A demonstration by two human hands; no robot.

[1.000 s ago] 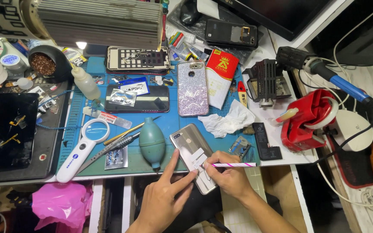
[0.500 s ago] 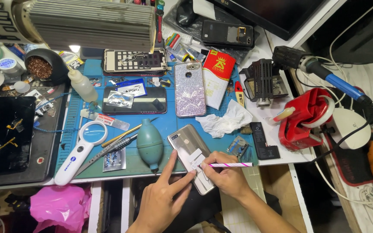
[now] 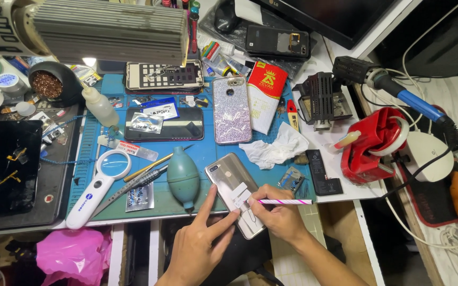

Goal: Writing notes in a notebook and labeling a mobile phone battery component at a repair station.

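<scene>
At the far left of my table (image 3: 345,151) a black phone (image 3: 6,167) lies face up on a dark mat (image 3: 62,175). Right of it starts the blue mat (image 3: 202,153), with a white magnifier (image 3: 99,185) at its near left corner, then tweezers (image 3: 133,185) and a teal blower (image 3: 183,177) lying side by side. Further back on the blue mat are a small squeeze bottle (image 3: 99,106), a dark phone (image 3: 164,123) with stickers on its glass, and a glittery case (image 3: 231,108).

My left hand (image 3: 200,246) comes up from the near edge, narrow, with the index and middle fingers stretched out. The fingertips (image 3: 232,215) press on the silver phone (image 3: 229,182), pinning it down; it holds nothing. The silver phone lies back up and tilted at the near edge of the blue mat, just right of the blower, its lower end hanging past the table edge. A white label (image 3: 241,196) sits on its back.

My right hand (image 3: 279,220) is closed around a pink-striped pen (image 3: 284,202), which lies nearly level with its tip on the label and its tail pointing right.

Beyond it a crumpled tissue (image 3: 276,148) lies on the mat's right edge, near a black battery (image 3: 319,170). Further right stand a black stand (image 3: 322,100) and a red tape holder (image 3: 372,143), and a blue-handled tool (image 3: 382,82) lies behind them.
</scene>
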